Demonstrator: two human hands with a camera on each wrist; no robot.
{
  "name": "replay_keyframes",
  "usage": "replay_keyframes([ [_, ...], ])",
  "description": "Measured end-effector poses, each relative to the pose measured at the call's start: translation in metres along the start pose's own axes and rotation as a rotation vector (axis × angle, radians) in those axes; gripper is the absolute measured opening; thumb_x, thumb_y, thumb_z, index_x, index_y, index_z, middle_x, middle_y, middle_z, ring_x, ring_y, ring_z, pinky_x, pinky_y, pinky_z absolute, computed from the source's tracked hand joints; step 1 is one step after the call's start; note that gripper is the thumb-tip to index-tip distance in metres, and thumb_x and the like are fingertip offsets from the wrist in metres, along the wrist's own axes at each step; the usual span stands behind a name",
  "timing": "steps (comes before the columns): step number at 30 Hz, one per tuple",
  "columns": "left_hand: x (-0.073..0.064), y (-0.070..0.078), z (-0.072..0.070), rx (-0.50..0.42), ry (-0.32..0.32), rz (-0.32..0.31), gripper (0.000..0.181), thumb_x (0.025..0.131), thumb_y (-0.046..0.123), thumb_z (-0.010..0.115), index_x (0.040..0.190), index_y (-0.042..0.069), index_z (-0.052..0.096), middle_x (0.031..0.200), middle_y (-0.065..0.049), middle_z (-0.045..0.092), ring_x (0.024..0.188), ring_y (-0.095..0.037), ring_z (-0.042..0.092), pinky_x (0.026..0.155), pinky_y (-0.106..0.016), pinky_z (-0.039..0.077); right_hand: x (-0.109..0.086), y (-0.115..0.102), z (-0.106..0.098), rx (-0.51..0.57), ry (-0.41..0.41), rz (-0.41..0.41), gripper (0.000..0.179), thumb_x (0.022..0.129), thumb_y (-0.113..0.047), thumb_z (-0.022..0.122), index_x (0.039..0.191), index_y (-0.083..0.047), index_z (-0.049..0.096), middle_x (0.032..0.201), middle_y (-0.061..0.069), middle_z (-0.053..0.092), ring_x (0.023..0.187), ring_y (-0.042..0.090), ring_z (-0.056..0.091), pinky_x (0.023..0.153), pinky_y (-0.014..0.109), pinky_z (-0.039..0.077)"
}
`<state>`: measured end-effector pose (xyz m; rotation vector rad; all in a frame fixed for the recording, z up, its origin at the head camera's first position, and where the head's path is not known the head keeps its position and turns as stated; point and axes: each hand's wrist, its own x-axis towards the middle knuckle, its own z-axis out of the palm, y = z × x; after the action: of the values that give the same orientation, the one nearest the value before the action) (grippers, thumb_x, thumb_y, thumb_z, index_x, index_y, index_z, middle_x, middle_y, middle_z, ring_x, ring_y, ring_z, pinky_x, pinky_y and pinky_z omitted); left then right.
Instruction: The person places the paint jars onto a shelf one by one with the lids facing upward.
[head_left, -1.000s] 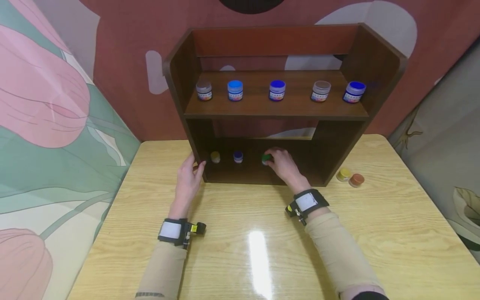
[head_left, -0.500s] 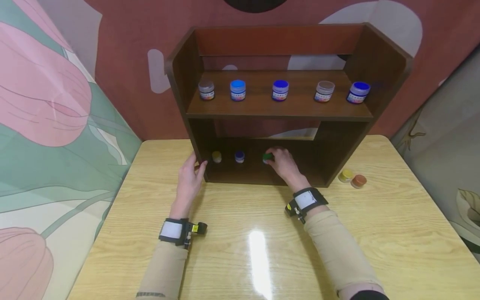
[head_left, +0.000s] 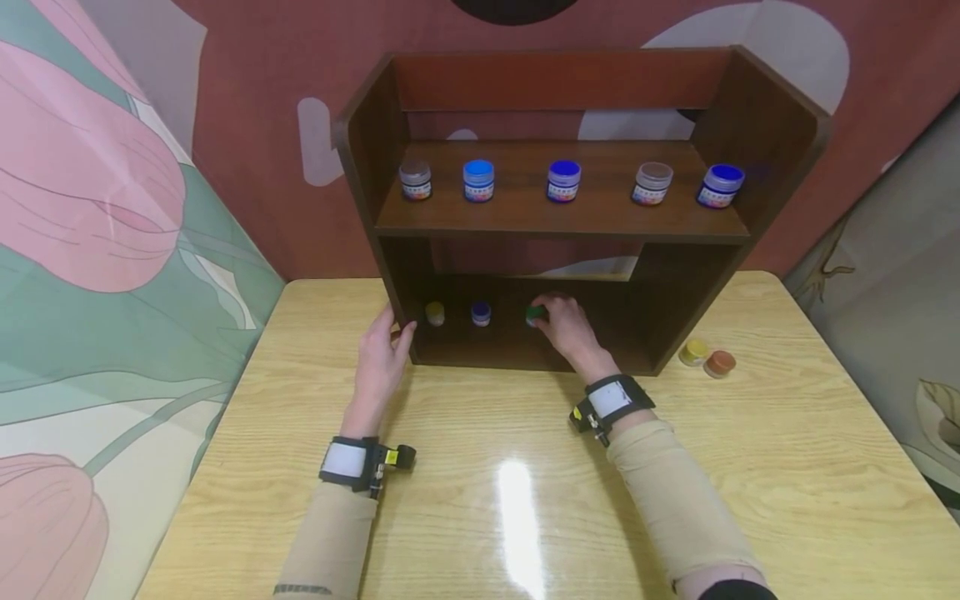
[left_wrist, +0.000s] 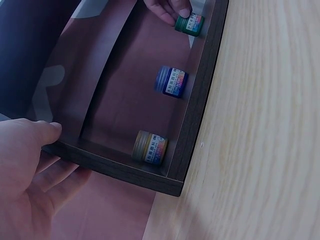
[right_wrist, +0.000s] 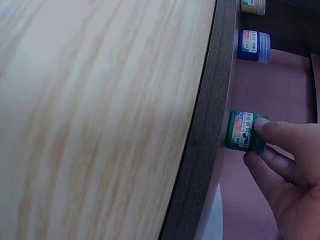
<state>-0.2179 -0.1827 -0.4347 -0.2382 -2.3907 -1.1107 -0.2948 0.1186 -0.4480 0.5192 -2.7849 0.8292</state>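
Note:
A dark brown two-tier shelf (head_left: 562, 231) stands on the wooden table. My right hand (head_left: 567, 329) pinches a green paint jar (right_wrist: 242, 131) by its lid end, thumb on one side and fingers on the other. The jar stands upright on the lower tier. To its left on that tier are a blue paint jar (head_left: 481, 313) and a yellow paint jar (left_wrist: 150, 148), apart from each other. My left hand (head_left: 381, 357) grips the shelf's left side panel, with the thumb on the inner side and the fingers outside, as the left wrist view shows.
Several paint jars, such as a light blue one (head_left: 478, 181) and a dark blue one (head_left: 721, 186), line the upper tier. On the table (head_left: 450, 517) right of the shelf, a yellow-lidded jar (head_left: 693, 352) and an orange-brown-lidded jar (head_left: 720, 363) stand close together.
The view has shifted slightly, so the shelf appears a little further right. Both hands keep their holds, and the green paint jar has not visibly moved on the tier.

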Motion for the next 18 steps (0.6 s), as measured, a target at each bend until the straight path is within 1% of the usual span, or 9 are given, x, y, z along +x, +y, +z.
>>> replay_keyframes([
  [7,0.0,0.0006,0.0005,-0.009,0.001,0.0,0.032,0.1,0.011,0.06,0.131,0.004,0.056,0.124,-0.019,0.066,0.118,-0.033,0.065,0.089,-0.044,0.062,0.0002,-0.0006,-0.0013,-0.003,0.0,0.012,0.028,0.087,-0.011,0.076,0.113,-0.001,0.069,0.116,0.021,0.069,0.107,0.038,0.067,0.093,0.047,0.058],
  [14,0.0006,0.0001,0.0003,-0.004,0.001,-0.004,0.033,0.1,0.012,0.059,0.132,0.005,0.056,0.125,-0.018,0.066,0.118,-0.033,0.065,0.089,-0.043,0.062,0.0003,0.0003,-0.0019,0.005,0.009,-0.004,0.03,0.086,-0.01,0.077,0.112,0.0,0.068,0.116,0.022,0.069,0.107,0.038,0.068,0.092,0.047,0.059],
  [18,0.0004,-0.0006,0.0004,-0.006,0.001,0.001,0.033,0.1,0.012,0.059,0.132,0.005,0.056,0.125,-0.018,0.066,0.118,-0.033,0.065,0.088,-0.044,0.062,-0.0005,-0.0022,-0.0054,0.007,0.01,0.018,0.031,0.087,-0.009,0.076,0.116,-0.001,0.067,0.118,0.022,0.069,0.105,0.038,0.068,0.09,0.047,0.059],
])
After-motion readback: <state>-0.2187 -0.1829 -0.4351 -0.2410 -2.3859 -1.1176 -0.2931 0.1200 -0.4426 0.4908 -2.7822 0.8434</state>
